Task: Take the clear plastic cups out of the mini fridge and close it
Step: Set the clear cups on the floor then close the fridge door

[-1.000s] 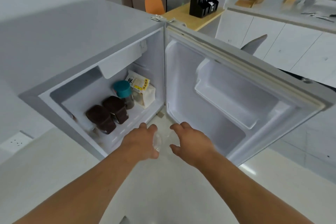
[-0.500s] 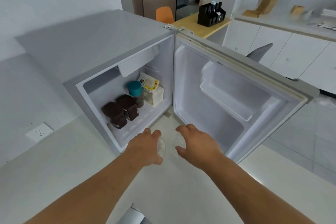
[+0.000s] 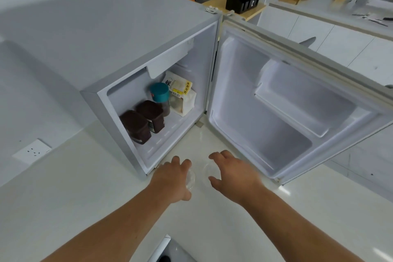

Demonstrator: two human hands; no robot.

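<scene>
The grey mini fridge (image 3: 110,34) stands on a white counter with its door (image 3: 251,117) swung wide to the right. Just in front of its opening, low over the counter, my left hand (image 3: 170,178) is wrapped around a clear plastic cup (image 3: 190,178). Close beside it, my right hand (image 3: 236,174) curls around a second clear plastic cup (image 3: 209,171). Both cups are outside the fridge and mostly hidden by my fingers. Whether they touch the counter I cannot tell.
Inside the fridge are two dark brown containers (image 3: 141,122), a jar with a teal lid (image 3: 160,93) and a bread bag (image 3: 180,96). The white counter (image 3: 74,187) spreads around my arms. A wall socket (image 3: 32,152) sits at the left. White cabinets (image 3: 340,38) lie behind the door.
Both hands have drawn back from the fridge opening toward me, each still around its cup. My view has pulled back and shows more counter.
</scene>
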